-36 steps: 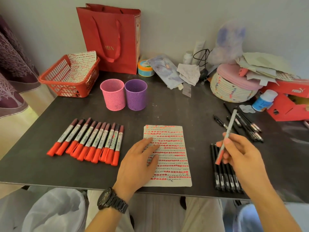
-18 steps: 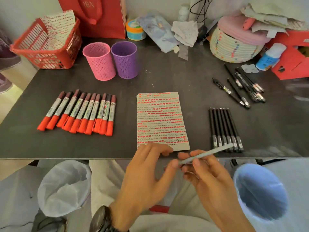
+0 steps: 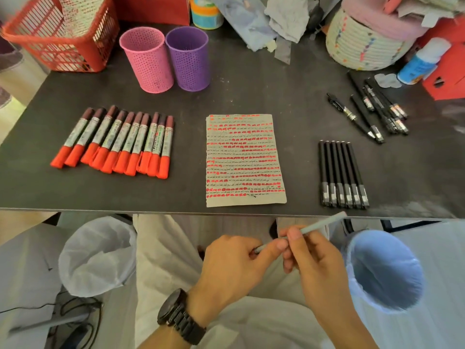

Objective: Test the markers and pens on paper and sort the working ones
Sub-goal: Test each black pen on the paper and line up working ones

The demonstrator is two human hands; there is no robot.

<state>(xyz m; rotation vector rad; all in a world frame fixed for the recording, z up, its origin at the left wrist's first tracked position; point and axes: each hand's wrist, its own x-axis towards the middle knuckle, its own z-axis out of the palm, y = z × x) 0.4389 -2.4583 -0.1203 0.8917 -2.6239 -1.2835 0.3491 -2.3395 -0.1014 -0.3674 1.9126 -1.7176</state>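
Observation:
Below the table's front edge, over my lap, both hands hold one thin pale pen. My right hand pinches its shaft, and my left hand grips its lower end, which its fingers hide. On the dark table lies the test paper, covered with red marks and scribbled lines. A row of several red-capped markers sits to its left. A neat row of several black pens lies to its right, with a looser pile of black pens farther back.
A pink cup and a purple cup stand behind the paper. A red basket sits at the back left, clutter at the back right. Below the table are a white-lined bin on the left and a blue bin on the right.
My left hand left the paper and both hands dropped below the table edge. The left hand has closed on the pen's lower end. The view tilted downward.

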